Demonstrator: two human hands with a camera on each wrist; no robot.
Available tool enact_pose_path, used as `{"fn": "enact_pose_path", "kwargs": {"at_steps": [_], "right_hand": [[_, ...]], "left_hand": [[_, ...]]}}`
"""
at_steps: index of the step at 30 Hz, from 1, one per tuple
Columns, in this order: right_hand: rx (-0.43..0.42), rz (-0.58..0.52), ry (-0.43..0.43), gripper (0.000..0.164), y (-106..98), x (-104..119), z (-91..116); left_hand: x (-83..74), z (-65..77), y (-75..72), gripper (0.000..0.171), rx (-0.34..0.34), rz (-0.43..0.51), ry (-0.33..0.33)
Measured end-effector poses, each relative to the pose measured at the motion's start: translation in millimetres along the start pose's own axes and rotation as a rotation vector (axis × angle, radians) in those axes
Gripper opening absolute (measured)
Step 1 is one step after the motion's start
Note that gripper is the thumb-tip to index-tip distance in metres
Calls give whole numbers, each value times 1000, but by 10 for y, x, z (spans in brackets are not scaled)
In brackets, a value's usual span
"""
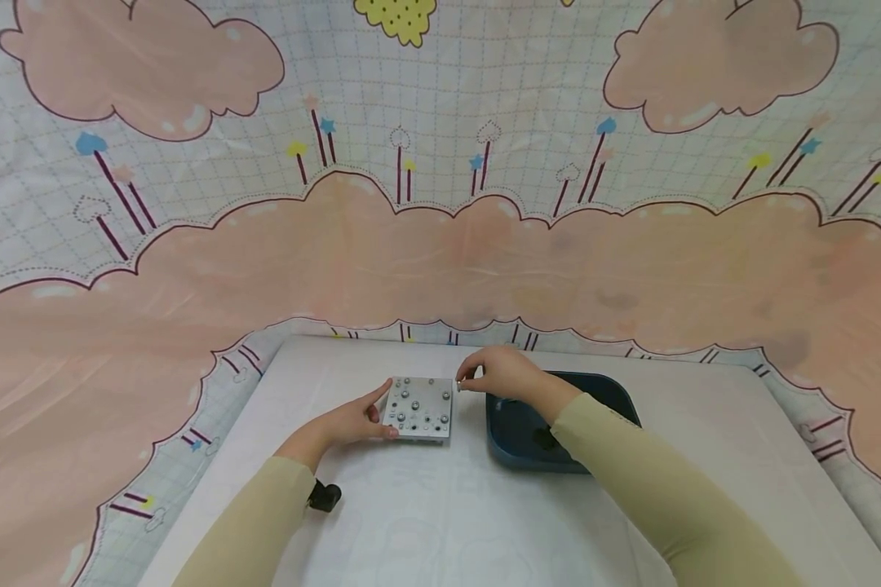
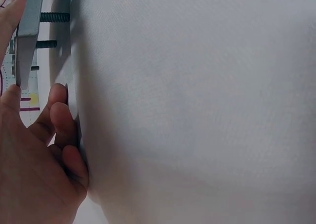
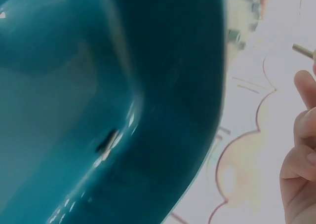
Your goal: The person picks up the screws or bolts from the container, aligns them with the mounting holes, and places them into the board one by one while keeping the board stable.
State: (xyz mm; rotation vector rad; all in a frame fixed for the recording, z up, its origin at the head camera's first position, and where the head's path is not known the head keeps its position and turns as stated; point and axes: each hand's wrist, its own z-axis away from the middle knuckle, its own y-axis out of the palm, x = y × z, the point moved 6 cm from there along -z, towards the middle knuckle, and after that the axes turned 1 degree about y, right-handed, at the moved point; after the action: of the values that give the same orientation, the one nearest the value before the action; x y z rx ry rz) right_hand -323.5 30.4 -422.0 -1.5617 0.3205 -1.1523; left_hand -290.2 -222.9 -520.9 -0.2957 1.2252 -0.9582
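Note:
A square silvery metal plate (image 1: pixel 423 401) with several bolts and holes on its face sits on the white table. At its left side, my left hand (image 1: pixel 345 421) grips it, one fingertip at the far corner and another at the near corner. Threaded bolt ends (image 2: pixel 54 17) stick out from the plate's underside in the left wrist view, and the other fingers there are curled below it. Just off the plate's right edge, my right hand (image 1: pixel 501 375) pinches a small metal pin (image 3: pixel 302 50) between thumb and fingertip.
A dark blue plastic bin (image 1: pixel 536 466) stands right of the plate, under the right forearm. A small shiny piece (image 3: pixel 108 142) lies inside it. A black device (image 1: pixel 325 496) shows at the left wrist. A patterned curtain (image 1: pixel 440 261) hangs behind the table.

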Motion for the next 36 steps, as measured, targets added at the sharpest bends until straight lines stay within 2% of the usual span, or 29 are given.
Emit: {"fn": "enact_pose_path", "kwargs": {"at_steps": [6, 18, 28, 36], "right_hand": [[20, -15, 10, 15, 138, 176, -187], [20, -60, 6, 12, 437, 368, -538], [31, -48, 24, 8, 643, 530, -668], [34, -34, 54, 8, 738, 531, -744]], "left_hand": [[16, 8, 1, 109, -5, 19, -10], [18, 2, -10, 110, -1, 10, -17], [53, 3, 2, 105, 13, 41, -14], [49, -8, -14, 100, 16, 35, -16]]}}
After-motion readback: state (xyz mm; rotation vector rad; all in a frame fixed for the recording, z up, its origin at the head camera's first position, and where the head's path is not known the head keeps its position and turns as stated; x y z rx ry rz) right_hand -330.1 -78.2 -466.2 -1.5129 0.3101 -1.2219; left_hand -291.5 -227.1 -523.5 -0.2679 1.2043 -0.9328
